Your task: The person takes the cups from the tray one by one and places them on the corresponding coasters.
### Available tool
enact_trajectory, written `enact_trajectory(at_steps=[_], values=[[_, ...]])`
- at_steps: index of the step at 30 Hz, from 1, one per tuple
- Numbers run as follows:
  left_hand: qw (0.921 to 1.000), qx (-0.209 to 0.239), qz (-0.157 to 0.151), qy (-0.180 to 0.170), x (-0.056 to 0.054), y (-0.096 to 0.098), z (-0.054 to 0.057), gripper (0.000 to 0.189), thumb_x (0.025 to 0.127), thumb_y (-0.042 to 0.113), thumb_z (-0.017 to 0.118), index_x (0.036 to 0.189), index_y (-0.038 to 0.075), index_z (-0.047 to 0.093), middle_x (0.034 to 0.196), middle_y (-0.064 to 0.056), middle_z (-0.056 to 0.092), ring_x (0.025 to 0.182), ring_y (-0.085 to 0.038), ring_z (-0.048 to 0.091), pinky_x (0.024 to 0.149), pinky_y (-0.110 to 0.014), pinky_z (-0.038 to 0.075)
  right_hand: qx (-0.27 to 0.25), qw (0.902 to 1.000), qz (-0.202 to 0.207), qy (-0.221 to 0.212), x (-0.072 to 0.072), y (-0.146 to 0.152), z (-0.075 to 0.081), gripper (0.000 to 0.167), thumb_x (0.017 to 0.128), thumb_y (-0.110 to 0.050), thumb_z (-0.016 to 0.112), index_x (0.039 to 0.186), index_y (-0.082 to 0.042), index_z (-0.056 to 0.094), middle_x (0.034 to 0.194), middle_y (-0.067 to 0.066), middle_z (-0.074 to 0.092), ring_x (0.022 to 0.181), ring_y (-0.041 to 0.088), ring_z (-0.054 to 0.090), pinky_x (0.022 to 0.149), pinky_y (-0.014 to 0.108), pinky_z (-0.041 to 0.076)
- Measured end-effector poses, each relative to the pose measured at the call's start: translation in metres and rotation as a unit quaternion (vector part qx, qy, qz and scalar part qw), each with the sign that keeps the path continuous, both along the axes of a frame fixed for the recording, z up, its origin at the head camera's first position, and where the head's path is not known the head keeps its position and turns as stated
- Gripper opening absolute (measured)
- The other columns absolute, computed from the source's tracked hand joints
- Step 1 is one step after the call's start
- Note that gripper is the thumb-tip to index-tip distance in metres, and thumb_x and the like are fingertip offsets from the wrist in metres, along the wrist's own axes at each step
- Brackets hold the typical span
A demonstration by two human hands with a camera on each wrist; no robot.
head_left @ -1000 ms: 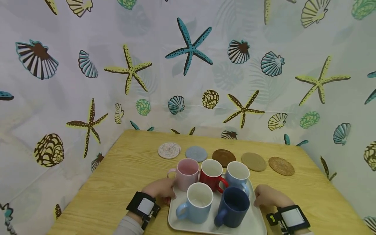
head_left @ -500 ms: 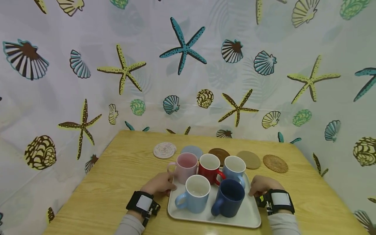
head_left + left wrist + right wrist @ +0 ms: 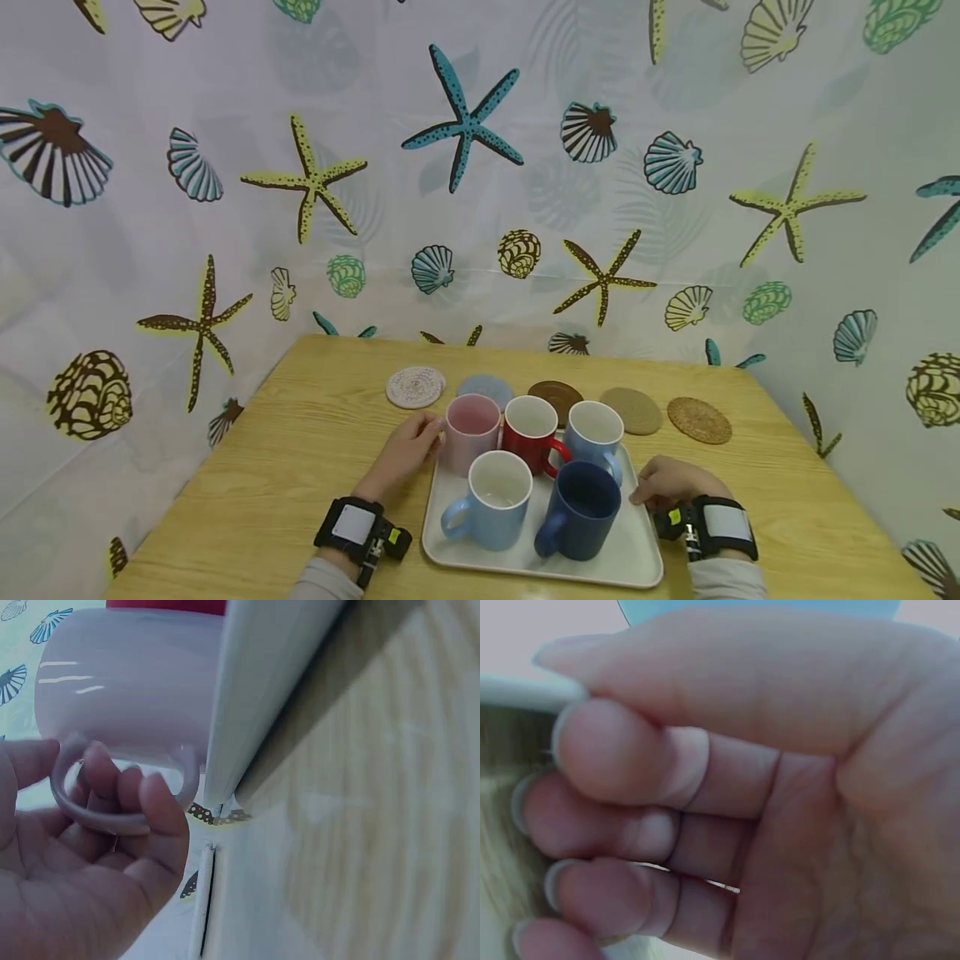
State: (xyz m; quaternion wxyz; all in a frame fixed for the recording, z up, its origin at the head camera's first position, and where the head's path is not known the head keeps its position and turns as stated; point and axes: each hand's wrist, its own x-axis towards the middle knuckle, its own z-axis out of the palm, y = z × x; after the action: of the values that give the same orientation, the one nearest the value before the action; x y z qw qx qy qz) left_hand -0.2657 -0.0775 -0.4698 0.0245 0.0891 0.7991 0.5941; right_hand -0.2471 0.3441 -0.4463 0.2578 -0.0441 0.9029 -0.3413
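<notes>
A white tray [image 3: 558, 568] on the wooden table carries several mugs. My left hand [image 3: 405, 450] grips the handle of the pink mug [image 3: 470, 437]; in the left wrist view its fingers [image 3: 166, 810] curl through the handle loop. At the tray's right edge, my right hand [image 3: 678, 481] pinches the rim, thumb [image 3: 705, 675] on top and the other fingers curled below. Beside the pink mug stand a red mug [image 3: 527, 450] and a light blue mug [image 3: 588, 437]. In front are another light blue mug [image 3: 498, 517] and a navy mug [image 3: 588, 512].
Behind the tray lies a row of round coasters: white [image 3: 415, 387], blue-grey [image 3: 483, 387], dark brown [image 3: 558, 396], tan [image 3: 632, 411] and woven brown [image 3: 699, 419]. A curtain [image 3: 480, 208] printed with shells and starfish hangs behind the wooden table [image 3: 285, 467].
The tray slid slightly forward and left in view, then stopped. My left hand has left the tray's left edge and taken the pink mug's handle. My right hand stays at the tray's rim.
</notes>
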Motion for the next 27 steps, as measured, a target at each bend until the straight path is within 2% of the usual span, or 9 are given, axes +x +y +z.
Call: enact_trajectory(at_steps=[2, 6, 10, 14, 18, 23, 27], values=[[0.9998, 0.004, -0.015, -0.009, 0.001, 0.002, -0.001, 0.038, 0.104, 0.029, 0.045, 0.090, -0.005, 0.056, 0.071, -0.004, 0.051, 0.064, -0.017, 0.049, 0.059, -0.026, 0.043, -0.006, 1.0000, 0.001, 0.001, 0.000, 0.001, 0.000, 0.020, 0.081, -0.012, 0.068, 0.063, -0.008, 0.059, 0.055, -0.003, 0.048, 0.050, 0.009, 0.040, 0.051, 0.023, 0.033], [0.9983, 0.021, -0.045, -0.031, 0.004, 0.003, 0.001, 0.045, 0.103, 0.033, 0.046, 0.078, -0.004, 0.050, 0.065, -0.001, 0.045, 0.062, -0.015, 0.045, 0.058, -0.026, 0.041, -0.007, 0.9999, -0.008, -0.004, -0.001, 0.002, -0.001, 0.021, 0.081, -0.013, 0.068, 0.063, -0.009, 0.059, 0.055, -0.004, 0.048, 0.051, 0.009, 0.040, 0.051, 0.022, 0.033], [0.9971, 0.047, -0.042, -0.044, 0.005, 0.000, 0.009, 0.041, 0.103, 0.032, 0.046, 0.077, 0.001, 0.049, 0.067, -0.002, 0.045, 0.063, -0.014, 0.045, 0.060, -0.026, 0.042, -0.007, 0.9997, -0.020, -0.012, -0.002, 0.003, -0.002, 0.022, 0.081, -0.013, 0.069, 0.063, -0.010, 0.058, 0.056, -0.004, 0.048, 0.051, 0.009, 0.041, 0.051, 0.022, 0.033], [0.9966, 0.073, 0.003, -0.037, 0.003, -0.007, 0.019, 0.036, 0.104, 0.027, 0.044, 0.083, -0.001, 0.052, 0.070, -0.003, 0.046, 0.065, -0.015, 0.046, 0.062, -0.027, 0.043, -0.008, 0.9996, -0.024, -0.015, -0.003, 0.003, -0.002, 0.022, 0.081, -0.014, 0.069, 0.063, -0.010, 0.057, 0.056, -0.003, 0.048, 0.051, 0.009, 0.040, 0.052, 0.022, 0.033], [0.9926, 0.099, 0.070, -0.010, -0.007, -0.014, 0.024, 0.035, 0.104, 0.025, 0.043, 0.086, -0.003, 0.053, 0.069, -0.003, 0.045, 0.063, -0.015, 0.046, 0.061, -0.027, 0.044, -0.016, 0.9997, -0.017, -0.012, -0.003, 0.004, -0.002, 0.023, 0.082, -0.014, 0.069, 0.062, -0.011, 0.057, 0.056, -0.004, 0.048, 0.051, 0.009, 0.040, 0.051, 0.022, 0.032], [0.9817, 0.117, 0.149, 0.024, -0.028, -0.020, 0.018, 0.036, 0.104, 0.026, 0.043, 0.090, -0.005, 0.054, 0.069, -0.002, 0.046, 0.060, -0.012, 0.045, 0.061, -0.028, 0.044, -0.021, 0.9996, -0.019, -0.007, -0.002, 0.004, -0.002, 0.023, 0.081, -0.014, 0.070, 0.062, -0.010, 0.057, 0.056, -0.003, 0.050, 0.050, 0.009, 0.040, 0.051, 0.022, 0.032], [0.9702, 0.128, 0.204, 0.030, -0.046, -0.024, 0.009, 0.037, 0.103, 0.029, 0.043, 0.092, -0.004, 0.055, 0.072, -0.001, 0.048, 0.062, -0.012, 0.046, 0.063, -0.029, 0.045, -0.024, 0.9995, -0.021, -0.006, 0.000, 0.004, -0.002, 0.022, 0.081, -0.014, 0.070, 0.062, -0.009, 0.058, 0.056, -0.003, 0.051, 0.050, 0.009, 0.039, 0.050, 0.022, 0.032]])
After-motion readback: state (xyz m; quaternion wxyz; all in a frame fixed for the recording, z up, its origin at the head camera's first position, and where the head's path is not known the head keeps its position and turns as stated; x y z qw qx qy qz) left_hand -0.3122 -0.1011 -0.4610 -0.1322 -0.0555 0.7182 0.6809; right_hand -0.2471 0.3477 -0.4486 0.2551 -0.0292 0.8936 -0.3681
